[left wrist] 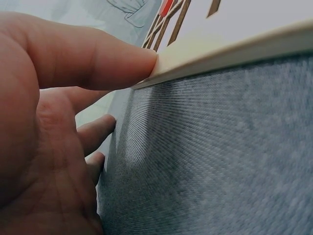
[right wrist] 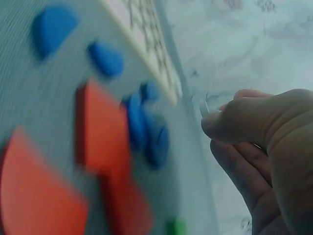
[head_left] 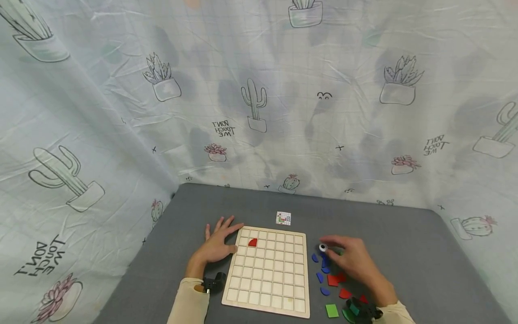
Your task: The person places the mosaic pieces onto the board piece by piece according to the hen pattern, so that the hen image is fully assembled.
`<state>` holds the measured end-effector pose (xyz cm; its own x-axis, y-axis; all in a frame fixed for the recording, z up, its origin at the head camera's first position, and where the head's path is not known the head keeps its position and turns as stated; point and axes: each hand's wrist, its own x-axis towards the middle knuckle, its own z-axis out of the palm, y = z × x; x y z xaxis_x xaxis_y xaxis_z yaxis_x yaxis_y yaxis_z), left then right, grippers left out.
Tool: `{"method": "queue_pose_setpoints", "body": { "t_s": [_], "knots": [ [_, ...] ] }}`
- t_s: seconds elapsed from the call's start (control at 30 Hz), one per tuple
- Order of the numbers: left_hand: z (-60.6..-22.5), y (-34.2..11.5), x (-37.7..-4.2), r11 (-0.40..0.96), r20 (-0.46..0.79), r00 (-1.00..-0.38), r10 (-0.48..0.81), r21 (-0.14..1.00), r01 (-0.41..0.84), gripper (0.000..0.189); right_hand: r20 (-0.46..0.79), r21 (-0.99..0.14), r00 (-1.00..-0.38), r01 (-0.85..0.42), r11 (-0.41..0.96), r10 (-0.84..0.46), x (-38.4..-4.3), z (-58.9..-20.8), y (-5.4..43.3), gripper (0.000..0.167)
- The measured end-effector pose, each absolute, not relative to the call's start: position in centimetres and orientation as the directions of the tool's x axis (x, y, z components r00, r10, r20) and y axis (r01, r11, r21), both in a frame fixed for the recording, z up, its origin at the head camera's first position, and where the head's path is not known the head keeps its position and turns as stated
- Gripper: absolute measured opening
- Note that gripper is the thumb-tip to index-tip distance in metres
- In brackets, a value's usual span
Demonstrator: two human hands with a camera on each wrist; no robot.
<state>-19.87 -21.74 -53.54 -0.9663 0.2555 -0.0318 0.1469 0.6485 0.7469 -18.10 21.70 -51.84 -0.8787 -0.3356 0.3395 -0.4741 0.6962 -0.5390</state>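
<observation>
A wooden grid board [head_left: 268, 263] lies on the grey table, with a red quarter-circle piece [head_left: 252, 242] in one cell near its upper left. My left hand [head_left: 215, 245] rests at the board's upper left edge, fingers spread and fairly straight; in the left wrist view its thumb [left wrist: 102, 61] touches the board's side. Right of the board, my right hand [head_left: 356, 257] pinches a small white disc [head_left: 323, 247] with a dark centre between thumb and finger, above several blue pieces [head_left: 325, 270]. Only the disc's thin edge [right wrist: 204, 108] shows in the right wrist view.
A small printed card [head_left: 283, 218] lies beyond the board. Red pieces [head_left: 332, 281], more blue pieces [head_left: 325, 291] and a green square [head_left: 332, 311] lie right of the board, partly under my right forearm. A patterned curtain [head_left: 283, 112] hangs behind the table.
</observation>
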Motion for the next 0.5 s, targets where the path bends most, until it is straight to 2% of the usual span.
{"method": "queue_pose_setpoints", "body": {
  "t_s": [0.23,0.5],
  "knots": [
    [-53.6,-21.9,-19.9,0.662,-0.043,-0.965,0.258,0.736,0.144,0.075,0.405,-0.572,-0.810,-0.587,0.573,-0.425,-18.4,-51.0,18.0,0.036],
    [-53.5,-21.9,-20.0,0.656,-0.043,-0.963,0.268,0.740,0.149,0.074,0.412,-0.600,-0.751,-0.650,0.466,-0.517,-19.0,-51.3,13.4,0.034]
  ]
}}
